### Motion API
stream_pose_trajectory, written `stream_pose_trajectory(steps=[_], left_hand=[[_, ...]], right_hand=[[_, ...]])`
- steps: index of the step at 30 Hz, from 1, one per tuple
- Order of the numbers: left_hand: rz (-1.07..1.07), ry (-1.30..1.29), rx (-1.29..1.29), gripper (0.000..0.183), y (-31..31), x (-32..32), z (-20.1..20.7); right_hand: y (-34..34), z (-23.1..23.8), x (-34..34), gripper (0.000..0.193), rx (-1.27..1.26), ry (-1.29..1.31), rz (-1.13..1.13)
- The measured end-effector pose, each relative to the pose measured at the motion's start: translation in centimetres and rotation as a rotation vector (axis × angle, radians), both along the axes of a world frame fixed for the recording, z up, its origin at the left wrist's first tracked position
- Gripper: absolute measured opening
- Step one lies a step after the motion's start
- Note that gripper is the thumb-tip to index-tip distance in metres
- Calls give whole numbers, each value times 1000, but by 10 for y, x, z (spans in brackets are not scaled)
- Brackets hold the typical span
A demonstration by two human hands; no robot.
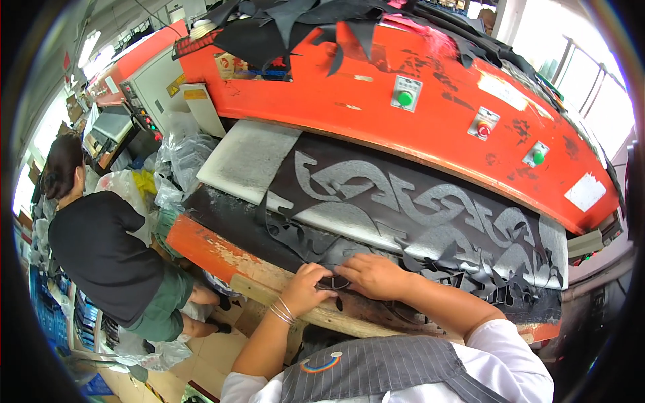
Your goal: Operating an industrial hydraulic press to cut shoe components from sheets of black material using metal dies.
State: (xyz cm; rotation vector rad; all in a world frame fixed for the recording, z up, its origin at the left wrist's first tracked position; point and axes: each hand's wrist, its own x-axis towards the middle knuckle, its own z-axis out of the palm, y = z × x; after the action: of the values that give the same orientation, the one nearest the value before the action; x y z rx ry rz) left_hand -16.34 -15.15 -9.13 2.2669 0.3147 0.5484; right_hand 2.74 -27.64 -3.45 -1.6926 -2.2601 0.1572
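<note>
At the front edge of the press bed, my left hand (306,290) and my right hand (373,276) come close together. Their fingers are closed around a small dark curved piece (333,283), partly hidden by the fingers; its exact kind does not show. Beyond them a black sheet of material (349,158), leather-like, lies over the white cutting board (247,160). Large curved openings in the sheet bare the pale board beneath. Ragged black scraps (430,269) hang off the sheet's near edge, beside my right forearm.
The press's orange beam (309,101) spans the far side, with green (405,99) and red (484,129) buttons. Black offcuts (269,30) are heaped on top. A worn orange ledge (222,245) runs along the front left. Another person (104,248) stands at left near plastic bags (181,161).
</note>
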Motion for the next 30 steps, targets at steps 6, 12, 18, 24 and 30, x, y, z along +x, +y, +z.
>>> stream_pose_trajectory(steps=[6,12,18,24,30], left_hand=[[189,-43,-133,47,17,-16,-10],[546,-276,-215,63,41,-3,-8],[300,-87,-144,48,40,5,-5],[320,-41,-226,43,46,12,-5],[293,28,-296,39,53,46,5]], right_hand=[[59,-29,-2,43,-164,288,111],[148,-32,9,43,-29,348,-254],[212,-54,27,42,232,242,-486],[217,-70,42,46,332,285,-436],[214,-51,76,58,239,279,-445]])
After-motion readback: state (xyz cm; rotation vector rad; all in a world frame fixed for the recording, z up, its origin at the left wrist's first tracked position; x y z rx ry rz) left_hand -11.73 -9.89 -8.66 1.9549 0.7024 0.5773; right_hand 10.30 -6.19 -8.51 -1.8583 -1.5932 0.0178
